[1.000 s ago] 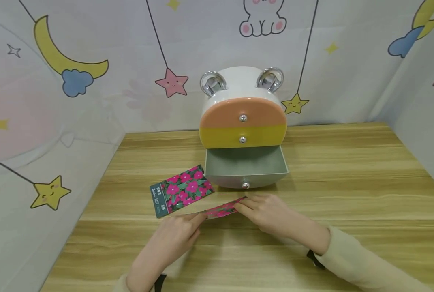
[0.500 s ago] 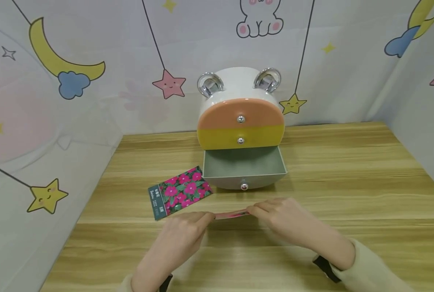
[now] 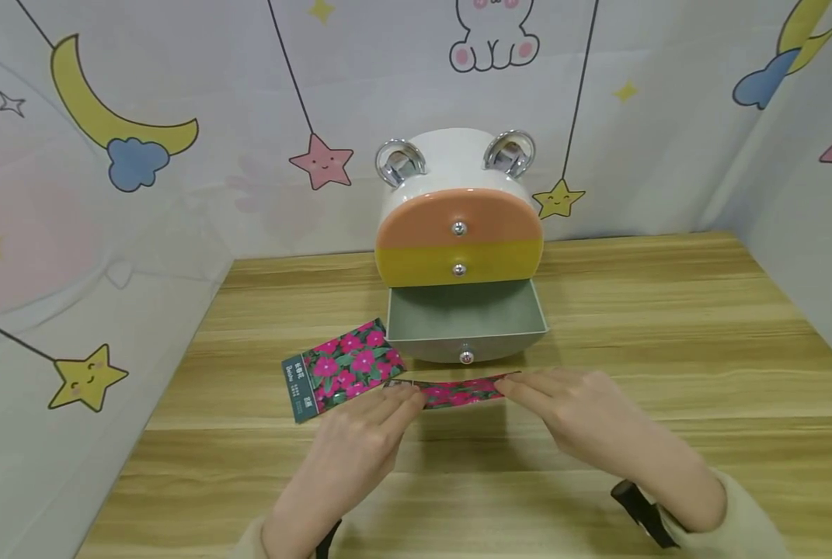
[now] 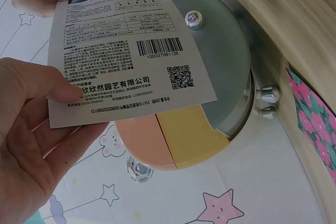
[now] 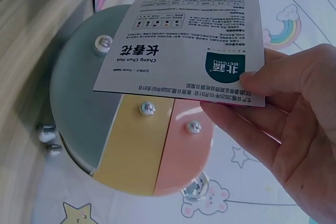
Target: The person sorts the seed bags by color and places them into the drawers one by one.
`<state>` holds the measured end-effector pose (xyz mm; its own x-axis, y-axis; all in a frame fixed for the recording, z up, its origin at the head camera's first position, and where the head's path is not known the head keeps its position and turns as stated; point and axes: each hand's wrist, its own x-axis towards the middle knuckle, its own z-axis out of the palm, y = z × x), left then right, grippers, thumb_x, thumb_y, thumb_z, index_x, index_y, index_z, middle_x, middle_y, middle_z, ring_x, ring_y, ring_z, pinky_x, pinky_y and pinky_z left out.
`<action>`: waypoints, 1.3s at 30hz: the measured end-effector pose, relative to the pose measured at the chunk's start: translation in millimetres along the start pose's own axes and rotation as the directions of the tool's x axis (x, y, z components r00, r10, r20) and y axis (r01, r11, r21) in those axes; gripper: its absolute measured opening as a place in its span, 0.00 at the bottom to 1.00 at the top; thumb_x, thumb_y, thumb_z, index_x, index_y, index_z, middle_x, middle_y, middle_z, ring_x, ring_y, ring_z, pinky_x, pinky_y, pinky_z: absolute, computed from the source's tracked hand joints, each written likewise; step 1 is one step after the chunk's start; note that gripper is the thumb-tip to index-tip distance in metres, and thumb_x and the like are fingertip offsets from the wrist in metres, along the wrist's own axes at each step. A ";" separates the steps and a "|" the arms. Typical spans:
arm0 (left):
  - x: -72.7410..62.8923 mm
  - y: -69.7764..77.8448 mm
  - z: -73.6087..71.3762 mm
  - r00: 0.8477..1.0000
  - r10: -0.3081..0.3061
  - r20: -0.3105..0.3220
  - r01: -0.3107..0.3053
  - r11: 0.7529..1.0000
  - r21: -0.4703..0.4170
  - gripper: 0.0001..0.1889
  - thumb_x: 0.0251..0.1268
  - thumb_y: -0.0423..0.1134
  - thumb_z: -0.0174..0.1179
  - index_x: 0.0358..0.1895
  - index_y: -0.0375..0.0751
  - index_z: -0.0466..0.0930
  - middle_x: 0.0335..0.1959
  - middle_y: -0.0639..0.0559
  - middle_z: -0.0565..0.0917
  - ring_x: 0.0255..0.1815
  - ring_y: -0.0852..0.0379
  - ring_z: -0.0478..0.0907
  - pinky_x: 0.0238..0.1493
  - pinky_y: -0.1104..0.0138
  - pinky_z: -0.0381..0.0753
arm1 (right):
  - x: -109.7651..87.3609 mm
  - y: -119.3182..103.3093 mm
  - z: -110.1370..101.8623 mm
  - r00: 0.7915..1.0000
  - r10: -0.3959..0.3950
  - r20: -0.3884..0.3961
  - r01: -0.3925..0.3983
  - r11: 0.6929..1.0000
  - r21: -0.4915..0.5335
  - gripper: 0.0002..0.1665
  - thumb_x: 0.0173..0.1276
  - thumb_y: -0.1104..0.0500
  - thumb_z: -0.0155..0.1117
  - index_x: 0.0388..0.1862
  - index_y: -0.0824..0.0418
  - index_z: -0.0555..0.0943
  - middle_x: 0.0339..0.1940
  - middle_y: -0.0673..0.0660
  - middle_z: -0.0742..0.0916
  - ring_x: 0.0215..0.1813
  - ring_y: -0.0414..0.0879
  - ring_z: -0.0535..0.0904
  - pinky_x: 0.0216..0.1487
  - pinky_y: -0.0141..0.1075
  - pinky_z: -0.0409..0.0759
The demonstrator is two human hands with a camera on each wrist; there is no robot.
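A flower seed packet (image 3: 461, 393) with pink blooms on its front is held up between both hands in front of the drawer box. My left hand (image 3: 363, 435) pinches one end between thumb and fingers; my right hand (image 3: 586, 415) pinches the other. In the left wrist view the white printed back of the packet (image 4: 123, 51) faces the camera, with a barcode and QR code. A second seed packet (image 3: 346, 369) with the same flowers lies on the table, left of the pulled-out bottom drawer (image 3: 468, 312). No contents show in that drawer.
The drawer box (image 3: 457, 159) is white with silver ear-like rings and stands against the back curtain. Its orange drawer (image 3: 422, 221) and yellow drawer (image 3: 416, 268) are closed. Printed fabric (image 3: 262, 93) surrounds the wooden table (image 3: 667, 326).
Both hands have shifted slightly to the right with the packet. Its flowered front tipped edge-on, then came back into view. The packet on the table stays put.
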<state>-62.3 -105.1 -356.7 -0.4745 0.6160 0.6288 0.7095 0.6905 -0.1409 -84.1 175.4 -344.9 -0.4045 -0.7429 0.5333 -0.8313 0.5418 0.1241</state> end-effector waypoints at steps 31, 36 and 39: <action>27.1 -14.6 13.9 0.992 0.117 -0.049 -0.112 0.990 0.090 0.16 0.57 0.27 0.62 0.50 0.37 0.82 0.48 0.48 0.87 0.52 0.54 0.84 0.56 0.65 0.81 | 0.4 26.8 -14.4 0.993 0.098 -0.064 -0.096 0.995 0.031 0.31 0.48 0.79 0.54 0.49 0.59 0.85 0.46 0.53 0.89 0.43 0.48 0.87 0.38 0.40 0.85; 30.4 -20.6 19.2 0.990 0.122 -0.068 -0.114 0.987 0.112 0.14 0.59 0.28 0.61 0.49 0.37 0.83 0.47 0.48 0.87 0.52 0.54 0.84 0.55 0.65 0.81 | 2.8 33.1 -8.3 0.992 0.107 -0.061 -0.104 0.994 0.041 0.31 0.48 0.81 0.54 0.48 0.59 0.85 0.45 0.53 0.89 0.43 0.48 0.87 0.36 0.39 0.85; 32.3 -24.8 23.9 0.991 0.122 -0.055 -0.115 0.986 0.119 0.15 0.58 0.28 0.62 0.50 0.37 0.83 0.48 0.48 0.87 0.53 0.54 0.84 0.56 0.65 0.81 | 3.9 38.2 -2.9 0.992 0.113 -0.058 -0.110 0.993 0.047 0.33 0.46 0.82 0.55 0.49 0.58 0.85 0.45 0.53 0.89 0.43 0.48 0.87 0.36 0.39 0.85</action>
<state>-107.6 -93.2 -351.1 -0.3549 0.6736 0.6483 0.6925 0.6553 -0.3018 -116.4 194.3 -335.6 -0.4732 -0.6528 0.5915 -0.7986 0.6014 0.0248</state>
